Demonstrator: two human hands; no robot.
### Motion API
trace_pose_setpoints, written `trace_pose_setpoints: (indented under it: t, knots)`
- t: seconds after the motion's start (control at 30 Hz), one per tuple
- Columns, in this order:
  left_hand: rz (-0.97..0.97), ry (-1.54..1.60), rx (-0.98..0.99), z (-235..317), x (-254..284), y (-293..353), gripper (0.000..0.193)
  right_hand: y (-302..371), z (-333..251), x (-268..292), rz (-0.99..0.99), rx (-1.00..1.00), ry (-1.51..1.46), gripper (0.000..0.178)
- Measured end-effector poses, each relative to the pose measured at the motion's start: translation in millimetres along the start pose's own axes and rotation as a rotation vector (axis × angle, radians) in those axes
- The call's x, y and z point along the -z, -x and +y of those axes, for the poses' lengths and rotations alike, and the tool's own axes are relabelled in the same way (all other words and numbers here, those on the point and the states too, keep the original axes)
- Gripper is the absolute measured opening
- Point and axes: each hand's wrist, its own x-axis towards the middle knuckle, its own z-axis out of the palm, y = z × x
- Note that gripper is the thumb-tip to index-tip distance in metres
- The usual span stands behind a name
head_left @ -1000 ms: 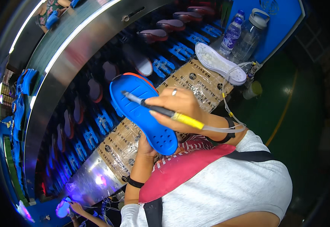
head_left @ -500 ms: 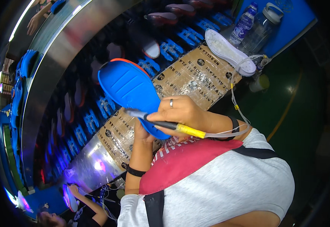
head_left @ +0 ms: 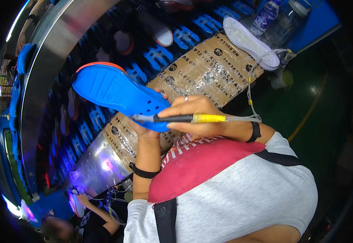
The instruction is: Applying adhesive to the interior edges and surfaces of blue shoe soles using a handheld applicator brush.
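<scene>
A blue shoe sole (head_left: 115,87) with an orange edge at its far end is tilted up over the bench. My left hand (head_left: 147,131) grips it from underneath at the near end, its fingers mostly hidden behind it. My right hand (head_left: 198,115) is closed around a brush (head_left: 180,118) with a black and yellow handle and a clear tube trailing from it. The grey bristle end lies at the near edge of the sole, beside several small holes. I cannot tell whether the bristles touch the surface.
Brown printed cardboard (head_left: 201,75) covers the bench. A white sole (head_left: 251,42) lies at the far right, with a purple-labelled bottle (head_left: 265,18) and a clear jug (head_left: 286,28). Several blue racks (head_left: 158,56) bear shoe parts beyond. A co-worker's hand (head_left: 83,199) holds a shoe at lower left.
The sole has turned, its orange-edged end swinging left, and the small holes at the near end now show. The brush has shifted slightly left and levelled out.
</scene>
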Motion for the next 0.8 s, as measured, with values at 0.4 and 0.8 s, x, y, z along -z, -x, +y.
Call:
trace_pose_setpoints:
  t: [0.4, 0.8]
  knots:
    - [-0.004, -0.124, 0.343, 66.6, 6.5, -10.3, 0.080, -6.1, -7.9, 13.3, -0.436, -0.406, -0.120, 0.027]
    - [0.037, -0.710, 0.831, 87.7, -15.8, -35.8, 0.045, -6.5, 8.5, 0.3, -0.486, 0.088, 0.189, 0.019]
